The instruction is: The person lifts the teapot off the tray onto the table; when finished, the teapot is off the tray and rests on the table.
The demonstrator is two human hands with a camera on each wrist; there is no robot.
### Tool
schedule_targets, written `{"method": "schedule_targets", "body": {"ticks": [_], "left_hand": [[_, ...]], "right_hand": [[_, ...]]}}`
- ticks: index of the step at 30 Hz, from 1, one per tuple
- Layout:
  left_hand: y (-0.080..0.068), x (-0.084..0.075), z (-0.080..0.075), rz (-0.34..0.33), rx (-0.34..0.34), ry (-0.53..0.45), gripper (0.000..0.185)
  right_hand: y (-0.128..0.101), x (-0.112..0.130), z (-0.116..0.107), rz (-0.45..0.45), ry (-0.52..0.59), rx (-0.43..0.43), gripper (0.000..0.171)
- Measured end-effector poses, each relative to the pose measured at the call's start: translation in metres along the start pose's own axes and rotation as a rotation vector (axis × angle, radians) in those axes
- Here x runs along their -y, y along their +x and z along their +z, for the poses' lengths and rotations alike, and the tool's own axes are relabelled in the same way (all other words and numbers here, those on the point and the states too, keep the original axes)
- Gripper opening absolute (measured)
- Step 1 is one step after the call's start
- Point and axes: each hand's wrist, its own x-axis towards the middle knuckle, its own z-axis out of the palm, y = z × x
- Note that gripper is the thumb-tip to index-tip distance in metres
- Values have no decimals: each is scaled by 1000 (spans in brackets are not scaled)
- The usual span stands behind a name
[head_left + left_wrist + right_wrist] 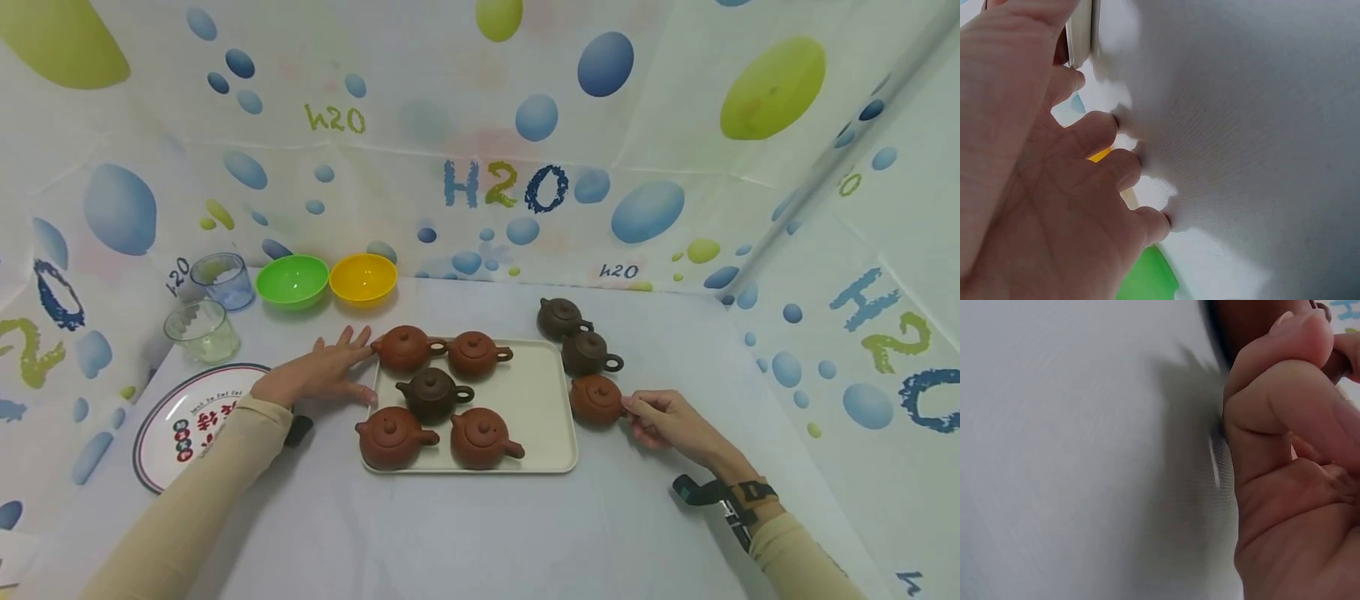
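- Four reddish-brown clay teapots (pixel 390 439) and one dark-brown clay teapot (pixel 433 397) on cream rectangular tray (pixel 538 404): two reddish-brown at back, dark-brown in the middle, two reddish-brown at front; spouts toward the left, handles toward the right.
- Hands as follows. Right hand (pixel 667 423): fingers curled, thumb and finger pinching handle of the sixth teapot (pixel 597 401), also reddish-brown, at the tray's right edge; cannot tell whether on the rim or just beside it.
- Left hand (pixel 326 371): fingers spread, thumb at the tray's left edge, near spout of the back-left teapot; fingertips down on cloth in left wrist view.
- Two more dark-brown teapots (pixel 587 353) off the tray on bench (pixel 480 533), just behind the pinched one, close together, one behind the other.
- Far left on bench: white plate (pixel 160 425) with dark rim and red lettering, partly hidden by left forearm.
- Behind plate: clear glass cup (pixel 201 333), then blue-tinted glass cup (pixel 227 287), green bowl (pixel 292 283), yellow bowl (pixel 363 281) just beside it.
- Bench covered in white cloth, enclosed by curtain (pixel 420 92) printed with "H2O" and coloured drops.
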Motion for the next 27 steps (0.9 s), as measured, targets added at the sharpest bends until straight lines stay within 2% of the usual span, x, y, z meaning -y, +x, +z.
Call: {"method": "schedule_targets", "body": {"ticks": [5, 8, 10, 13, 15, 19, 23, 27], "left_hand": [[-1, 0, -1, 10, -15, 23, 108], [-1, 2, -1, 0, -6, 15, 110], [0, 3, -1, -1, -4, 13, 110], [-1, 3, -1, 2, -2, 18, 110], [-1, 2, -2, 4, -3, 21, 109], [-2, -1, -3, 4, -2, 23, 109], [-2, 0, -3, 5, -1, 5, 108], [0, 0, -1, 3, 2, 5, 109]], "right_hand": [[1, 6, 1, 19, -59, -7, 42], [-1, 10, 2, 32, -98, -58, 37], [-4, 15, 2, 42, -111, -106, 41], [-10, 26, 3, 12, -117, -165, 49], [-12, 34, 6, -35, -112, -177, 49], [-13, 52, 19, -163, -109, -138, 36], [-10, 64, 43, -273, -96, -68, 22], [-3, 68, 74, -304, -81, -1, 20]]}}
